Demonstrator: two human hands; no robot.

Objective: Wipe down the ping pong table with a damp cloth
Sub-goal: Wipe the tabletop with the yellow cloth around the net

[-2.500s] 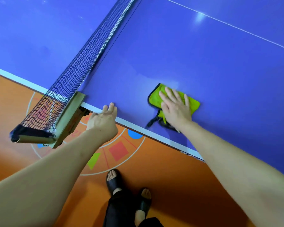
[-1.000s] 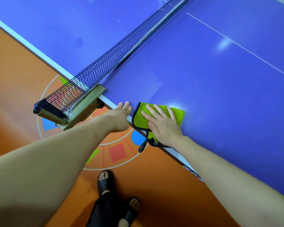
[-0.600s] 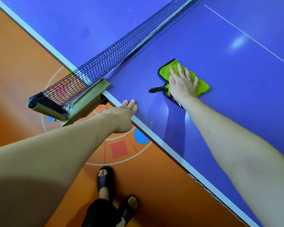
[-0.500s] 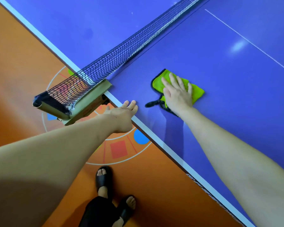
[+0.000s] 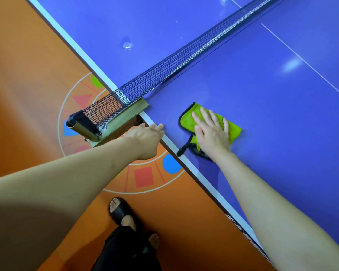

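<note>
Green cloth (image 5: 230,127) lies near the table (image 5: 282,118) side edge, just beside the net post (image 5: 110,122). Right hand (image 5: 211,133) presses it flat, fingers straight, for wiping. Left hand (image 5: 145,140) rests open on the edge, likely bracing.

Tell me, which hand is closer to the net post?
Left. The left hand rests on the table edge right beside the net post; the right hand presses the cloth farther along the table.
</note>
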